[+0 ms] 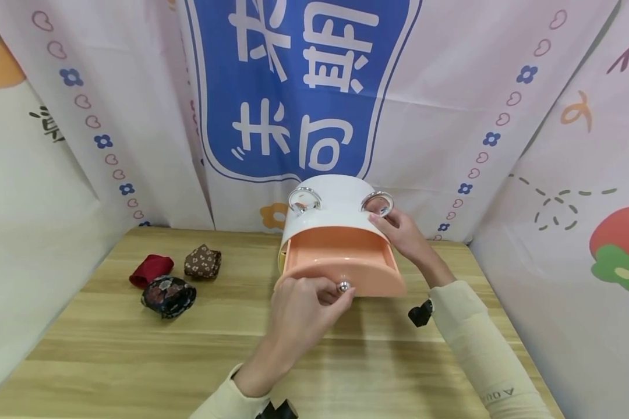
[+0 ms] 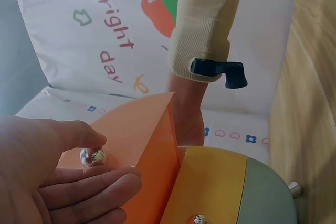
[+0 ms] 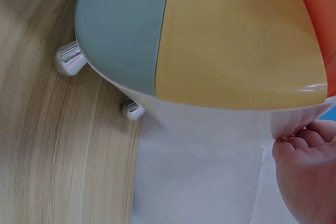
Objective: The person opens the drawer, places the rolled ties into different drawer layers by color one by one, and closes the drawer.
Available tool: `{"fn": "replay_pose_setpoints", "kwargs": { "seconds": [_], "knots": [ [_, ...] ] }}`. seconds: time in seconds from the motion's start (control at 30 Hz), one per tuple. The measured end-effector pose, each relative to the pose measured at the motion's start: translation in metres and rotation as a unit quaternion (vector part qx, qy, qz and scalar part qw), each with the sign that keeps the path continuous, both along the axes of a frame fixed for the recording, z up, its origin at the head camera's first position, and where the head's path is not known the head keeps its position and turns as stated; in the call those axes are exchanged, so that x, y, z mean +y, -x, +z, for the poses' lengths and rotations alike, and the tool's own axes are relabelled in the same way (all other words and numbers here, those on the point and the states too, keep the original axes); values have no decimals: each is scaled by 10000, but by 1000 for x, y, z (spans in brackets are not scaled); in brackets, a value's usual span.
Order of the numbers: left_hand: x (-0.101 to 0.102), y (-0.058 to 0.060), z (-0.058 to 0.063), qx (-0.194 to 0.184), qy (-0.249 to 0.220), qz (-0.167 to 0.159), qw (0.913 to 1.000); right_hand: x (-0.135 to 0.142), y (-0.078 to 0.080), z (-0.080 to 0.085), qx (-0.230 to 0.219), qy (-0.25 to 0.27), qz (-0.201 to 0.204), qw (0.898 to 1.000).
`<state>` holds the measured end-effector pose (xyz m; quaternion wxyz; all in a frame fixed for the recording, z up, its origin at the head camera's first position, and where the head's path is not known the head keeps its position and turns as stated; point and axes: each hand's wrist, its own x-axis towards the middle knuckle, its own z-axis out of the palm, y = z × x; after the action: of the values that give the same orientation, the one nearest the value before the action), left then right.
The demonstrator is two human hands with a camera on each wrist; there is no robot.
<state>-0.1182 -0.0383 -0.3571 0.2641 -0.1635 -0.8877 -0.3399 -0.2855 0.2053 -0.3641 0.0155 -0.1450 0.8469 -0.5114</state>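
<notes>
A small rounded drawer cabinet (image 1: 335,198) with a white shell stands at the back of the table, its orange top drawer (image 1: 369,278) pulled out. In the head view no contents show in that drawer. My left hand (image 1: 301,311) pinches the drawer's silver knob (image 1: 343,287) between thumb and fingers. At the cabinet's upper right side, my right hand (image 1: 406,235) holds the white shell beside a clear ring (image 1: 377,203), thumb near the top edge. Below the orange drawer, the yellow drawer (image 3: 241,40) and the grey-green drawer (image 3: 121,30) are closed.
Three folded cloth bundles lie on the table's left: a red one (image 1: 152,270), a brown patterned one (image 1: 202,262) and a dark floral one (image 1: 168,296). A second clear ring (image 1: 304,201) tops the cabinet. Printed curtains (image 1: 152,105) hang close behind it.
</notes>
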Motion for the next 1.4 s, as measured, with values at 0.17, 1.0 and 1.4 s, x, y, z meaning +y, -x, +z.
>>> {"fn": "replay_pose_setpoints", "kwargs": {
  "seconds": [0.17,1.0,1.4],
  "knots": [
    [1,-3,0,8,51,-65,10000,2,1,0,68,18,-38,10000],
    [-3,-16,-22,-343,58,21,9994,-2,0,-3,50,20,-94,9999],
    [-37,-24,-34,-1227,300,-336,9914,-1,-1,-3,81,-41,-56,9999]
  ]
}}
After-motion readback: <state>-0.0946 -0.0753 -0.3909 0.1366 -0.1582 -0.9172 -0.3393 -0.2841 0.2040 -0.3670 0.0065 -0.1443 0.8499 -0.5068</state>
